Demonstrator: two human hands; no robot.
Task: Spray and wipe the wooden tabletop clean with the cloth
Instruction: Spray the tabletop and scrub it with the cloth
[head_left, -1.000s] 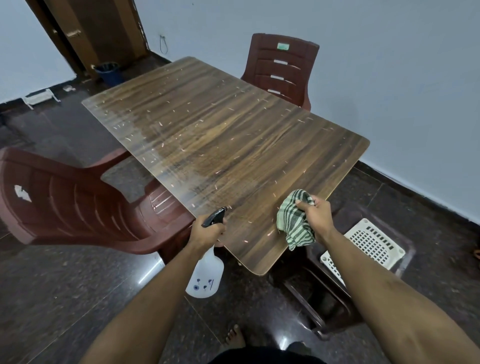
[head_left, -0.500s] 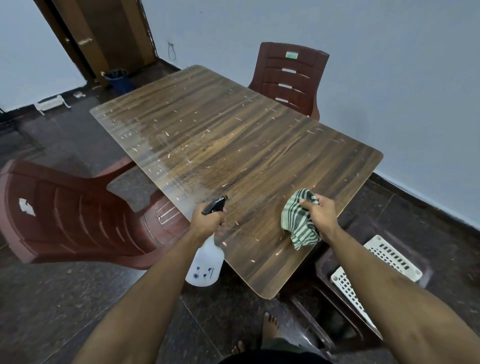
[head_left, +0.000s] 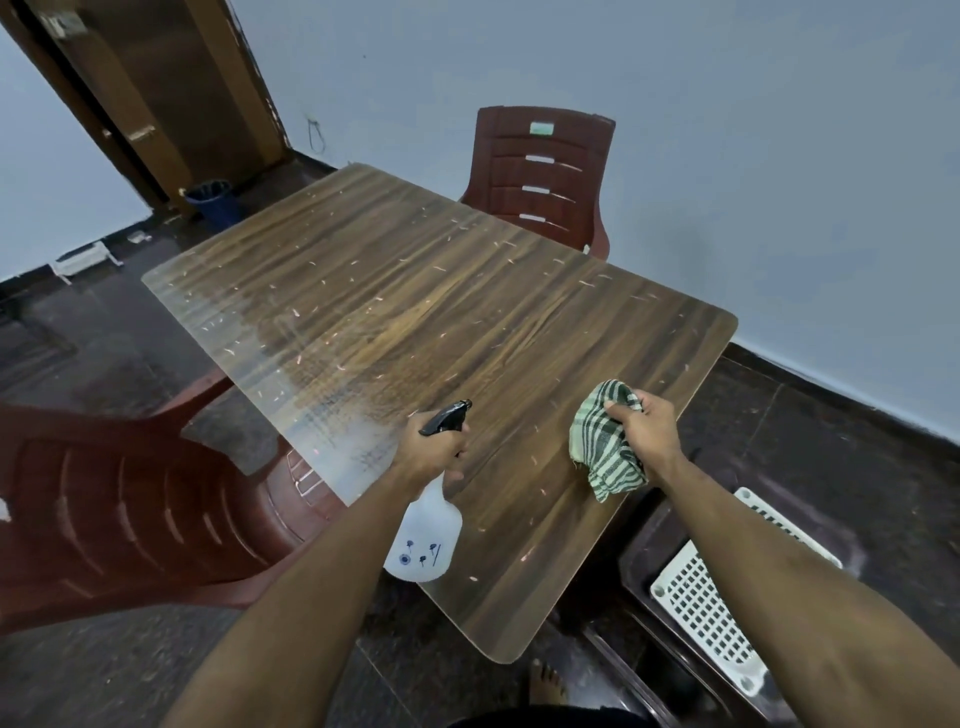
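Across the middle of the frame, a wooden tabletop (head_left: 441, 332) runs from upper left to lower right, flecked all over with small pale scraps. Low in the centre, the left hand (head_left: 431, 451) grips the neck of a white spray bottle (head_left: 423, 540), its black nozzle aimed toward the upper right (the bottle body hangs just past the table's near edge). To the right, well apart from it, the right hand (head_left: 647, 428) clutches a bunched green-and-white checked cloth (head_left: 602, 441) held over the tabletop's near right part; whether it touches the wood is unclear. Dark red plastic chairs stand at far left (head_left: 130, 514) and upper centre (head_left: 540, 176).
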